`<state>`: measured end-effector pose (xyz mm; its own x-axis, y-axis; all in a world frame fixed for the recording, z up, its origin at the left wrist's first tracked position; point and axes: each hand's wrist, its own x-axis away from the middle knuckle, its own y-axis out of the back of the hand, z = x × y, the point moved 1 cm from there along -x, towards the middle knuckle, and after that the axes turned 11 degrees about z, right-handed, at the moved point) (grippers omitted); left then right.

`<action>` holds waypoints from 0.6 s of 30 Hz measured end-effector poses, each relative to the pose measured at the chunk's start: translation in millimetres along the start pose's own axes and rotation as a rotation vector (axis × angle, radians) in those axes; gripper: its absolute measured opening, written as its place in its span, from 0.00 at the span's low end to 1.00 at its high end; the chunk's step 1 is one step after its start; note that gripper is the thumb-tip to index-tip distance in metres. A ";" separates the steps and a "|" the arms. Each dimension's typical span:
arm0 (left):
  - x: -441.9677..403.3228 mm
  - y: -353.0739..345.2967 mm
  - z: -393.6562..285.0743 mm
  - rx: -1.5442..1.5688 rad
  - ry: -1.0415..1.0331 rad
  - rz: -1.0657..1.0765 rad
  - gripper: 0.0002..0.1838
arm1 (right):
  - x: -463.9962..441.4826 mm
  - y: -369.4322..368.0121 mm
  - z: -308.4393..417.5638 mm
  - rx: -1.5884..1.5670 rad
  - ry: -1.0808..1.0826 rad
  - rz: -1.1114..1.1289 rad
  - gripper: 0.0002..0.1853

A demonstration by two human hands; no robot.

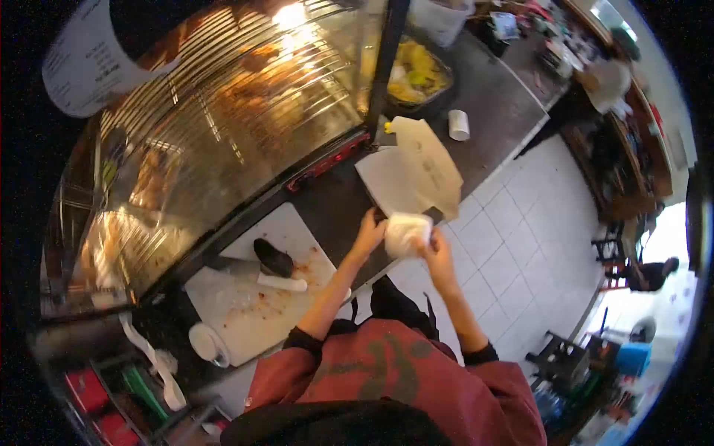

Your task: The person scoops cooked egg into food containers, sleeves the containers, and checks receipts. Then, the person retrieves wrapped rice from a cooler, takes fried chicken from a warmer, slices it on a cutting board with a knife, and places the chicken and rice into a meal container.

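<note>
Near the counter's edge, a white package, slightly blurred, hangs between my two hands. My left hand has its fingers curled at the package's left side; what they hold there is hard to make out. On the right side, the fingers of my right hand pinch the white package. Just beyond them lies an open brown paper bag or box with a pale sheet or flap on its left.
A glass display case with lit racks stands at the left. A stained white cutting board bears a dark-handled tool. Beyond are a white cup and a tray of yellow food. One person stands far right; another is farther off.
</note>
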<state>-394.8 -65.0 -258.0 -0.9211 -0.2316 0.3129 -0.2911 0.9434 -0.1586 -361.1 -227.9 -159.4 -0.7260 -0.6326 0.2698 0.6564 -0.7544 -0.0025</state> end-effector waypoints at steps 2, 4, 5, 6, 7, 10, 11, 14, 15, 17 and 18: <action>-8.7 -18.1 3.0 0.158 0.104 0.068 0.32 | -72.9 30.3 -22.3 0.094 0.186 -0.199 0.17; -12.1 -34.3 20.1 -0.018 -0.021 -0.024 0.27 | -148.2 90.8 -68.3 0.210 0.038 0.027 0.20; -1.5 -40.0 24.9 -0.114 -0.140 -0.084 0.23 | -175.6 100.0 -77.4 0.419 0.220 0.106 0.19; 13.0 -41.7 29.3 -0.165 -0.187 -0.069 0.20 | -202.6 109.4 -86.3 0.613 0.419 0.151 0.19; 26.6 -39.0 30.0 -0.224 -0.237 -0.040 0.17 | -219.8 101.8 -84.1 1.237 0.856 0.036 0.19; 96.0 -15.7 -0.8 -0.058 -0.149 -0.068 0.09 | -282.1 111.6 -124.4 0.496 -0.091 0.131 0.22; 119.1 -5.4 -3.1 -0.129 -0.160 -0.214 0.08 | -286.8 119.9 -139.7 0.654 -0.070 0.116 0.22; 184.0 63.0 -1.0 -0.621 -0.215 -0.864 0.08 | -248.2 116.7 -119.0 1.901 0.640 0.141 0.21; 207.1 91.5 -5.9 -0.768 -0.027 -1.007 0.13 | -226.8 90.7 -86.8 1.899 0.647 0.141 0.21; 237.0 141.3 -12.1 -1.007 0.111 -1.329 0.17 | -163.2 27.2 -19.9 1.093 0.321 0.003 0.19; 245.7 164.1 -1.2 -1.100 0.215 -1.414 0.18 | -141.0 3.3 -6.3 0.889 0.315 0.062 0.16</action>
<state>-668.6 33.2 -206.0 -0.0827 -0.9681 -0.2366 -0.3743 -0.1899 0.9077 -257.9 -142.3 -203.5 -0.6211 -0.7834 0.0214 0.5174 -0.3894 0.7620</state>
